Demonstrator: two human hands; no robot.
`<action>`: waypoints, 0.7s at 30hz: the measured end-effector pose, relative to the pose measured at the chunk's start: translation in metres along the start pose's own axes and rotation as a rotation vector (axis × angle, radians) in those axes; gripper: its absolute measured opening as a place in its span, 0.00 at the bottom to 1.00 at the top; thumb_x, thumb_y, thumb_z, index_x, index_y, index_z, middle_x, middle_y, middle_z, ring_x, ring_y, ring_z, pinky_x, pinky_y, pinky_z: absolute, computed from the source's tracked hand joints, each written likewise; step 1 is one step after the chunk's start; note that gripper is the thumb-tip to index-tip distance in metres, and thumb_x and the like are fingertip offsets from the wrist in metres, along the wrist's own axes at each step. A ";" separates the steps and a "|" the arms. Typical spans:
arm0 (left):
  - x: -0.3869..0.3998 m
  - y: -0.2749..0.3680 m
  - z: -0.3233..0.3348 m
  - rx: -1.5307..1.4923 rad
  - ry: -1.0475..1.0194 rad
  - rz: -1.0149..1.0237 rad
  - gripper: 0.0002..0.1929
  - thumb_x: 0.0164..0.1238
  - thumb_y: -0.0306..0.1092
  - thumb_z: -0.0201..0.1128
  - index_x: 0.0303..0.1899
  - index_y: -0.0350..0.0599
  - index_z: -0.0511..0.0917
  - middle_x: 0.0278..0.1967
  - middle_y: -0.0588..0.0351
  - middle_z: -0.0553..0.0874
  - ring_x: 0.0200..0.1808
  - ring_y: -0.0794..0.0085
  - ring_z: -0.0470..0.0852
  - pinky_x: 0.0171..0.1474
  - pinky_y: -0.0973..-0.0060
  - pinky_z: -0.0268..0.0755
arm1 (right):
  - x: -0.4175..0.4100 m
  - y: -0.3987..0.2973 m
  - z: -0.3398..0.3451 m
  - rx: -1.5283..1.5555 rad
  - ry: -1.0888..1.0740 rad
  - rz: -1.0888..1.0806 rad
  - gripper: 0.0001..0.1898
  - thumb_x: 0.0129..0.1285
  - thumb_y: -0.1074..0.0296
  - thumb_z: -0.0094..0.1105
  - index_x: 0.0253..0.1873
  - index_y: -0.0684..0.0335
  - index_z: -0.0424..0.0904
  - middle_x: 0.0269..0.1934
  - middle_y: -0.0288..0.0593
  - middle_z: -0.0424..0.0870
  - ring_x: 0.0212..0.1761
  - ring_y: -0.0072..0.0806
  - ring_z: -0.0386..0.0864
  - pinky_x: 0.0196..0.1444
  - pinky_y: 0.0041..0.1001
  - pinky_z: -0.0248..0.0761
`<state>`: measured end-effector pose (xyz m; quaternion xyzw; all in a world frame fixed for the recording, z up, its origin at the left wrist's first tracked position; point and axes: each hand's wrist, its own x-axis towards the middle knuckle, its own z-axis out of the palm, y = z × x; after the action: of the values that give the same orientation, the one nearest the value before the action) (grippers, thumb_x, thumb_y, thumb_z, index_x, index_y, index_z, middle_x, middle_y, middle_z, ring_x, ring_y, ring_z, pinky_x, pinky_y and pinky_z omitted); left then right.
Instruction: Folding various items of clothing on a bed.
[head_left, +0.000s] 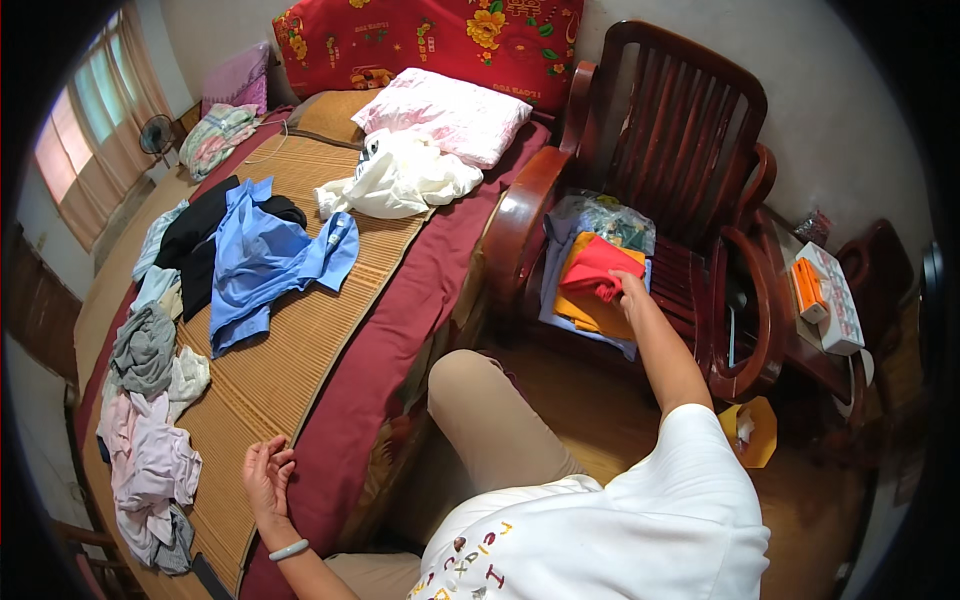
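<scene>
My right hand grips the near edge of a folded red garment by a bunched corner. Beneath it lie a folded orange-yellow garment and bluish cloth, stacked on the seat of a dark red wooden armchair. A clear plastic bag with something green inside lies at the back of the stack. My left hand is held palm up with loosely bent fingers over the edge of the bed's woven mat, holding nothing. A blue collared shirt is spread on the mat ahead of it.
Rumpled clothes line the bed's left side, with black garments behind the shirt. White cloth and a pink-white pillow lie farther back. Right of the armchair, a side table holds a tissue box; a yellow bin stands below.
</scene>
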<state>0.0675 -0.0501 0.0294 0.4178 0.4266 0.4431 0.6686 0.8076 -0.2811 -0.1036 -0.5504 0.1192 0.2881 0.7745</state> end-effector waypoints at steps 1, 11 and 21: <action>0.007 -0.004 0.006 -0.025 -0.035 -0.008 0.06 0.79 0.34 0.58 0.44 0.43 0.75 0.45 0.47 0.88 0.37 0.69 0.90 0.32 0.78 0.86 | 0.018 -0.019 -0.014 0.005 0.017 -0.022 0.11 0.68 0.74 0.59 0.53 0.69 0.77 0.43 0.50 0.86 0.41 0.41 0.89 0.39 0.40 0.88; 0.010 -0.007 0.014 0.045 -0.038 -0.023 0.06 0.79 0.35 0.57 0.44 0.43 0.74 0.43 0.49 0.87 0.36 0.70 0.90 0.31 0.78 0.86 | 0.027 -0.125 0.051 0.220 -0.353 0.041 0.06 0.64 0.76 0.63 0.45 0.67 0.81 0.37 0.48 0.87 0.36 0.38 0.88 0.33 0.38 0.87; 0.017 -0.009 0.027 0.087 -0.053 -0.033 0.08 0.79 0.36 0.58 0.45 0.43 0.73 0.44 0.49 0.86 0.35 0.72 0.89 0.32 0.80 0.85 | -0.017 -0.052 -0.052 -0.251 -0.242 -0.134 0.15 0.63 0.65 0.67 0.53 0.63 0.81 0.42 0.47 0.88 0.39 0.37 0.88 0.39 0.39 0.85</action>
<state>0.0998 -0.0409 0.0250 0.4510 0.4343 0.4019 0.6681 0.8308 -0.3461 -0.0738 -0.6108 -0.0486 0.3123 0.7260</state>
